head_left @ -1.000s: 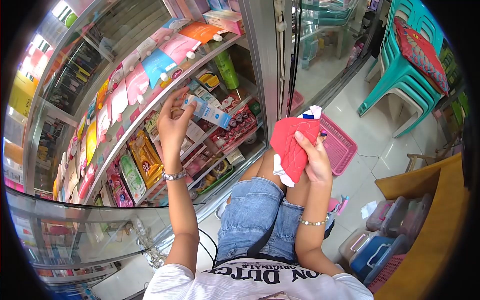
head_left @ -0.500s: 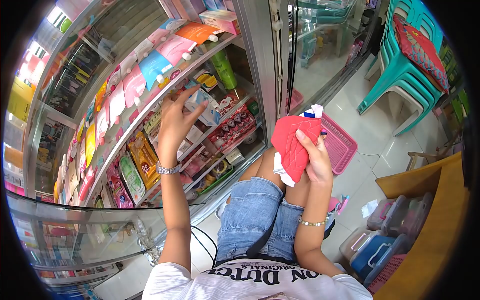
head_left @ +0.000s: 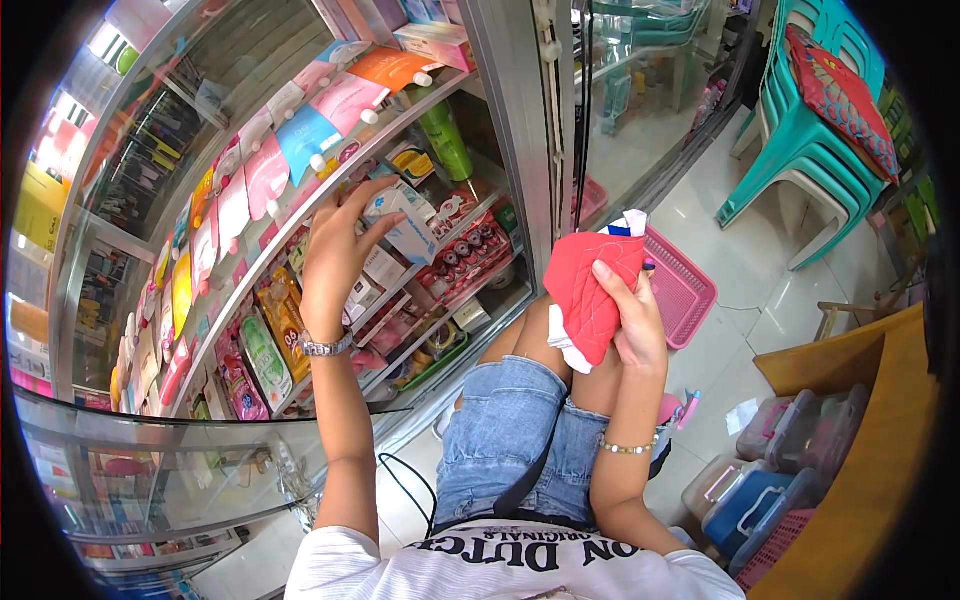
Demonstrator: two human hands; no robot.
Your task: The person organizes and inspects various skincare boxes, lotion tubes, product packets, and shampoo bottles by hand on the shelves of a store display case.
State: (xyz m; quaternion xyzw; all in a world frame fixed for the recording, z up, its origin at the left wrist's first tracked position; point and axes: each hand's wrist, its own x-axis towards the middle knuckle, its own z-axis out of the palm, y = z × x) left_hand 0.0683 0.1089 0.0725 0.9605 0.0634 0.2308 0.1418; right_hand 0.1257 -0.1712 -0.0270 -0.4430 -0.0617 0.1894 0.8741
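Note:
My left hand (head_left: 338, 245) reaches into the display case at the middle shelf, its fingers spread and holding nothing. Its thumb and fingertips are right by a light blue and white box (head_left: 405, 225). In my right hand (head_left: 638, 320), above my lap, is a folded red quilted cloth (head_left: 595, 285), pinched between thumb and fingers. White and blue material (head_left: 628, 224) sticks out at the cloth's top, and more white shows at its lower edge. Above my left hand, a row of colourful tubes, including a blue tube (head_left: 305, 142), lines the upper shelf.
Yellow packs (head_left: 283, 310) and a green pack (head_left: 262, 350) stand lower in the case. A green bottle (head_left: 445, 140) stands at the back. A pink basket (head_left: 680, 285) sits beyond my right hand. Stacked teal chairs (head_left: 810, 160) and lidded plastic boxes (head_left: 750, 510) are at right.
My left hand has shifted slightly left and down, still with its fingers apart beside the box. My right hand keeps the red cloth in almost the same place.

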